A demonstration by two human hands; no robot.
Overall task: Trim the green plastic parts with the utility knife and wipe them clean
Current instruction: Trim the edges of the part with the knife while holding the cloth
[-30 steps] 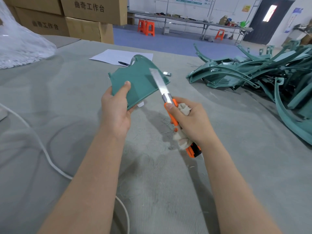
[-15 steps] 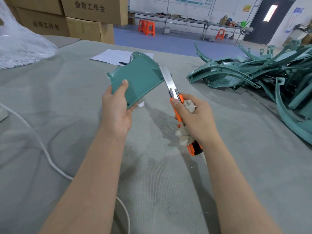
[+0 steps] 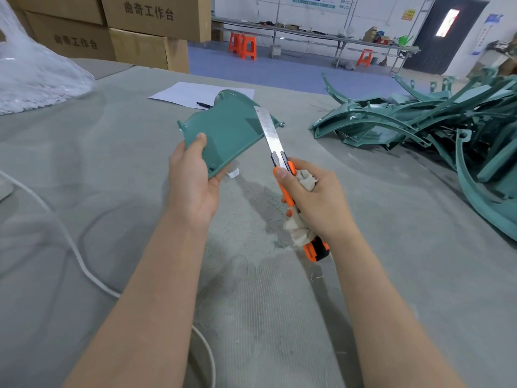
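Note:
My left hand grips a flat green plastic part by its near corner, thumb on top, and holds it above the grey table. My right hand grips an orange utility knife together with a crumpled whitish cloth. The long steel blade points up and away and lies against the part's right edge.
A heap of green plastic parts fills the right side of the table. A white sheet of paper with a pen lies behind the held part. A white cable runs along the left. Cardboard boxes and a clear plastic bag stand at the back left.
The part has tilted and turned in my left hand. The knife blade has slid along the part's right edge, first up and right, then slightly back.

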